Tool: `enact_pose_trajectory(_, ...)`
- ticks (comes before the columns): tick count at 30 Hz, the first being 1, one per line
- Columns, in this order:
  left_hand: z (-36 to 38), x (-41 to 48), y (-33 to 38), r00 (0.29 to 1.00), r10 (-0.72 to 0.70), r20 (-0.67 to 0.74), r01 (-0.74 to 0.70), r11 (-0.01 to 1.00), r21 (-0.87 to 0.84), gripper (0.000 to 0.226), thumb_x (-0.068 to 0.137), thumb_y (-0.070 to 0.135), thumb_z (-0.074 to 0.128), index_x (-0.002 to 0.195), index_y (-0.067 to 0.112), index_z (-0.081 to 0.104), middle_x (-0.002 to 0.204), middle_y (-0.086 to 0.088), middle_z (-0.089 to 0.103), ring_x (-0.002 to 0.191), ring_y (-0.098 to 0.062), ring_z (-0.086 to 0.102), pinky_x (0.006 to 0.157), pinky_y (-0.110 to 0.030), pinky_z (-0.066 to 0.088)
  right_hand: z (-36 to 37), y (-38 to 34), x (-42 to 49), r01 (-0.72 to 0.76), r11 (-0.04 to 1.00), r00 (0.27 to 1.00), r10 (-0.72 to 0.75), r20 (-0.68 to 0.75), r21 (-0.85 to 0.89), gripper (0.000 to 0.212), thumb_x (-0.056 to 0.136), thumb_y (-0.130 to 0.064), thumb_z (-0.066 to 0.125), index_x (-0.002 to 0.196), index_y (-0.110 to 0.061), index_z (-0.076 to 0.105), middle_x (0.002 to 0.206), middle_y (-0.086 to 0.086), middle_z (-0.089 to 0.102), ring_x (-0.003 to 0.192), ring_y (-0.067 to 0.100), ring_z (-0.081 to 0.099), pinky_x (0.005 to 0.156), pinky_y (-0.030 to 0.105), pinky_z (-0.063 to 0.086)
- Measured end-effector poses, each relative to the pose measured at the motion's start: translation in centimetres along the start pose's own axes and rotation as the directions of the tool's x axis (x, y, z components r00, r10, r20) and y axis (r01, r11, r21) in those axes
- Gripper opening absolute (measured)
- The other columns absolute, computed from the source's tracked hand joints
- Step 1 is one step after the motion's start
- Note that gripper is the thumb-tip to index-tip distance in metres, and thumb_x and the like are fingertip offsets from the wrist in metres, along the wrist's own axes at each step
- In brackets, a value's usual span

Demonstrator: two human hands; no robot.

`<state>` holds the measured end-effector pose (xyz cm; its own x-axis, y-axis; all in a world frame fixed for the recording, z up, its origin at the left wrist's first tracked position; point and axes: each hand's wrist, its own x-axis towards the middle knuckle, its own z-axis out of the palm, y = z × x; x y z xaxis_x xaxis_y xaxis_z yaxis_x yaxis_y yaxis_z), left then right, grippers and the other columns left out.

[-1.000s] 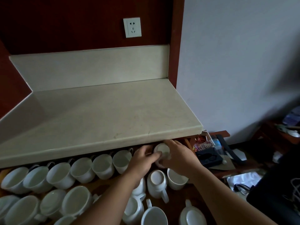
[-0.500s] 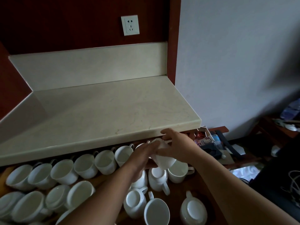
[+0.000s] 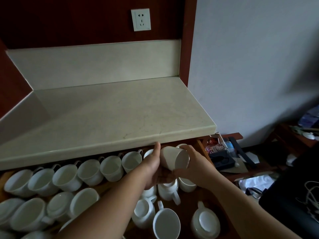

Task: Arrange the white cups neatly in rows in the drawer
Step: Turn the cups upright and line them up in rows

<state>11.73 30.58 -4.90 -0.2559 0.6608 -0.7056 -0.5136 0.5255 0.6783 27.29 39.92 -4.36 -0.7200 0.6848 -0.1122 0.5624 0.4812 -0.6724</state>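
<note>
Cup (image 3: 174, 157) location, quick?

— White one, up in the air over the far right end of the drawer (image 3: 202, 147), just under the countertop (image 3: 112, 114) edge. Tipped on its side, mouth toward lower right.

Hands?

— Both on it. Left hand (image 3: 152, 163) cradles the base side, thumb up, fingers curled beneath. Right hand (image 3: 196, 163) wraps the rim end, fingers over the top.

Rest of the drawer?

— Back row (image 3: 89, 172) of white cups runs left to right under the counter edge, all leaning, mouths forward, side by side. Nearer ones are messy: upside-down cup (image 3: 205, 219) at right, upright cup (image 3: 166, 225) beside it, more tilted at left.

Handle on the lifted one?

— Hidden, can't tell.

Anything else?

— Wall socket (image 3: 140, 19) above, clutter (image 3: 222, 157) right of the drawer.
</note>
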Motion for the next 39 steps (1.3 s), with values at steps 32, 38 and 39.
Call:
enact_pose_trajectory(32,-4.9,1.9,-2.1,0.673,0.678,0.295,-0.144,-0.271,0.952,0.022,0.085,0.001,0.058,0.095,0.02,0.063,0.1,-0.002,0.064,0.099,-0.023,0.06,0.073,-0.029,0.038,4.3,1.2,6.5,-0.245,0.969,0.969,0.244,-0.048,-0.019,0.071,0.078,-0.039,0.084,0.13,-0.01,0.045,0.115,0.005,0.06,0.096,0.017,0.056,0.076,0.028,0.046)
enact_pose_trajectory(38,-5.2,2.4,-2.3,0.657,0.693,0.297,-0.174,-0.244,0.954,0.02,0.088,0.006,0.06,0.098,0.021,0.064,0.101,-0.001,0.064,0.099,-0.023,0.061,0.073,-0.029,0.041,4.2,1.2,6.9,-0.251,0.967,0.968,0.249,-0.04,-0.038,0.073,0.078,-0.037,0.084,0.134,-0.01,0.044,0.123,0.008,0.058,0.1,0.018,0.055,0.08,0.029,0.047)
enact_pose_trajectory(39,-5.3,2.5,-2.3,0.651,0.7,0.294,-0.185,-0.229,0.956,0.018,0.088,0.008,0.06,0.1,0.021,0.065,0.102,-0.001,0.065,0.099,-0.023,0.061,0.075,-0.031,0.045,4.1,1.1,6.8,-0.245,0.968,0.969,0.244,-0.031,-0.055,0.074,0.079,-0.038,0.083,0.135,-0.01,0.043,0.125,0.009,0.057,0.103,0.02,0.056,0.081,0.03,0.047)
